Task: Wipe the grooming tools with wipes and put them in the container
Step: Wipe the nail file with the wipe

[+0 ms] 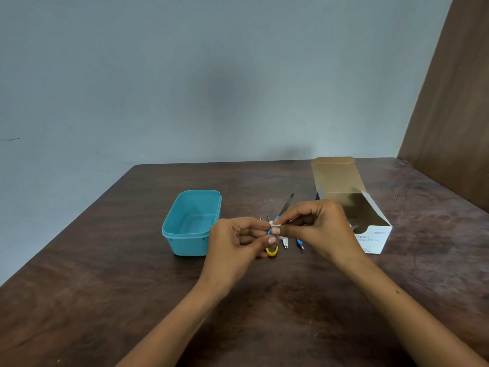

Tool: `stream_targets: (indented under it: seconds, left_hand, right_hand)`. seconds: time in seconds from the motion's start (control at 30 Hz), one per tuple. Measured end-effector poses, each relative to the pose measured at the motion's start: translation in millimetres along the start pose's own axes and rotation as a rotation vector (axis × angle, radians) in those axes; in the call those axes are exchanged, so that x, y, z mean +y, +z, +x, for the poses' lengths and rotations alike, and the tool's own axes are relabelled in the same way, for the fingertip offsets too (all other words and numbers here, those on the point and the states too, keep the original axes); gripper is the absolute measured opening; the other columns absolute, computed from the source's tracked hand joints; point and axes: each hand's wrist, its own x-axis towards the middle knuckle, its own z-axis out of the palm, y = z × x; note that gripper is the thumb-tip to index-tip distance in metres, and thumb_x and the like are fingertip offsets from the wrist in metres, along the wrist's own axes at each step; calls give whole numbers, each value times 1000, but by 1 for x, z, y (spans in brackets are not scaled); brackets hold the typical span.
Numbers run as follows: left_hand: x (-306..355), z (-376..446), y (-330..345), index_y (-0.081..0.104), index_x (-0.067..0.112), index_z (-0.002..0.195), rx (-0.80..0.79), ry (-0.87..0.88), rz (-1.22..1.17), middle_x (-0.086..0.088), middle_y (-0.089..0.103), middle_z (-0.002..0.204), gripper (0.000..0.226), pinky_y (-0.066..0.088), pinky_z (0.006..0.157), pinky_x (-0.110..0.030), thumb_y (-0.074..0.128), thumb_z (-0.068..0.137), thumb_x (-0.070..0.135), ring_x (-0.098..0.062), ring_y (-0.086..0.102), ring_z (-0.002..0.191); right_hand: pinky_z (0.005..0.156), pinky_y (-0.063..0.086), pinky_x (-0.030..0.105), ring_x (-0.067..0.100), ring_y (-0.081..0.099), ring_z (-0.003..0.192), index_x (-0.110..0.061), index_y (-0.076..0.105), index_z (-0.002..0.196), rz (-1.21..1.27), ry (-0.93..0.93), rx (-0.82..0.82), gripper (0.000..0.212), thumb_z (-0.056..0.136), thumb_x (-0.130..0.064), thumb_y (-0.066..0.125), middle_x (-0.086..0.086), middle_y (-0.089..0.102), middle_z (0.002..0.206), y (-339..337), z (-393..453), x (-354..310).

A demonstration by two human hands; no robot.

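Here both hands, left [239,241] and right [321,229], pinch a white wipe [275,225] above the tools [285,243], beside the tub [191,223].

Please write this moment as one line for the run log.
step: preparing wipe | left hand and right hand: pinch white wipe | teal container: empty | tools: on table
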Motion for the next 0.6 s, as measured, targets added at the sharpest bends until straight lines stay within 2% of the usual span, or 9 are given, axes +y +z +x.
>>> stream_targets:
  seconds: [0.07, 0.17, 0.27, 0.43, 0.5, 0.6]
  left_hand:
    - [0, 0, 0, 73, 12, 87, -3, -15, -8, -4, 75, 73, 17, 56, 57, -21, 74, 75, 0, -14, 73, 68]
    - [0, -2, 3, 73, 7, 91, 39, -66, -96, -9, 76, 76, 19, 56, 55, -21, 76, 73, 2, -17, 74, 70]
    - [4, -3, 6, 72, 4, 92, 94, -123, -231, -12, 76, 77, 18, 56, 53, -19, 74, 74, 0, -18, 74, 69]
    - [9, -3, 4, 65, 1, 94, 117, -165, -346, -14, 76, 78, 21, 57, 54, -20, 73, 75, 0, -20, 74, 72]
    - [9, -3, 5, 64, 0, 93, 117, -164, -349, -15, 75, 78, 20, 56, 53, -19, 72, 75, -1, -20, 74, 72]
    - [8, -3, 6, 67, 1, 92, 114, -148, -320, -14, 76, 78, 17, 56, 55, -20, 72, 76, 1, -20, 74, 74]
  right_hand:
    - [63, 55, 18, 8, 70, 65, -11, 77, 72, -8, 10, 62, 13, 65, -3, 83, -5, 74, 71, 1, -1, -1]
    - [62, 51, 10, 2, 68, 65, -16, 76, 70, -70, -28, 210, 12, 68, -6, 82, -15, 70, 68, 1, -2, -3]
    - [65, 51, 10, 1, 68, 68, -22, 73, 72, -61, -43, 329, 12, 72, -11, 80, -14, 71, 71, 1, -4, -5]
    - [61, 49, 7, -2, 68, 67, -24, 70, 71, 48, 71, 330, 19, 73, -6, 78, -17, 69, 66, 5, -5, -3]
    - [60, 52, 11, 1, 69, 65, -24, 70, 68, 123, 115, 304, 21, 72, -6, 79, -15, 70, 63, 8, -5, -3]
    - [67, 58, 26, 13, 71, 69, -17, 73, 71, 190, 176, 275, 11, 71, -10, 81, -2, 74, 69, 15, -6, -1]
